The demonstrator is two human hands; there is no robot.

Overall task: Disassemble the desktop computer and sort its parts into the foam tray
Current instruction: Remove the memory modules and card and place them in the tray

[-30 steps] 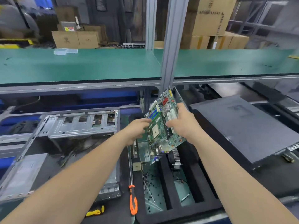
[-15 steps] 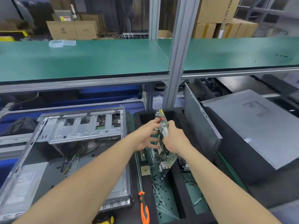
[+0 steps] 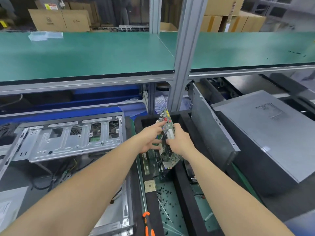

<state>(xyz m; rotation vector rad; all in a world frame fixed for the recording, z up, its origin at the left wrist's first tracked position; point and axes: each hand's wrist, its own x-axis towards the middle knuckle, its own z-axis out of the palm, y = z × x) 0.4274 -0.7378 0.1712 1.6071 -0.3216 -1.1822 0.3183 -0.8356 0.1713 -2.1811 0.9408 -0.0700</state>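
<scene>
the right hand (image 3: 180,142) grips the motherboard (image 3: 168,129) by its near edge, fingers curled round it. the left hand (image 3: 150,139) lies against the component face with fingers spread and fairly straight, steadying rather than clasping. a second ago the board was held higher and tilted face-up. now it stands almost on edge, its lower corner dipping into the left slot of the foam tray (image 3: 183,188), beside another green board (image 3: 149,160) already there. this suggests the board is free of the chassis (image 3: 68,140) and close to being filed. whether its corner touches the tray floor is hidden. the right fingertips are behind the board, and the screwdriver (image 3: 147,223) is cut off at the bottom edge.
</scene>
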